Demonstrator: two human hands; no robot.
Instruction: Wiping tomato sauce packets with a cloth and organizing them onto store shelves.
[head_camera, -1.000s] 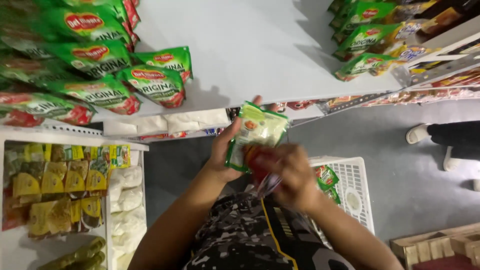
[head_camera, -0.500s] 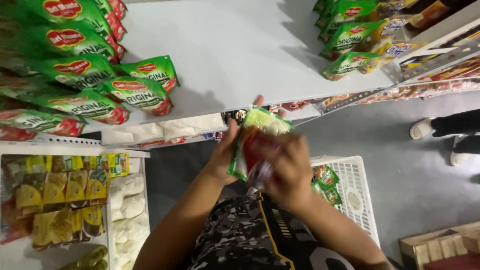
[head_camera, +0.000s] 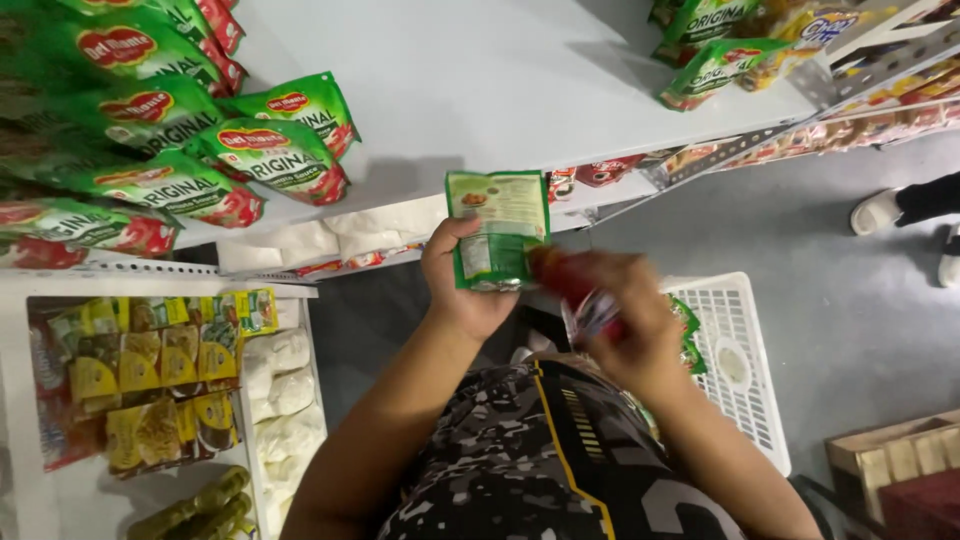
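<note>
Green pouch (head_camera: 497, 230) stands upright, long axis twelve-to-six, clasped by left hand (head_camera: 462, 285); right hand (head_camera: 625, 320) grips a blurred red packet (head_camera: 575, 285) at four o'clock.

White shelf (head_camera: 500, 70) bears green sauce pouches (head_camera: 270, 150), perhaps overlapping.

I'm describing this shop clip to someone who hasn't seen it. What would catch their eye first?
First, the flat green foil pouch held up at centre by the left hand, with the right hand beside it gripping a blurred red packet. Next, the row of green and red sauce pouches crowding the white shelf at upper left. A white plastic basket sits on the grey floor at right.
</note>
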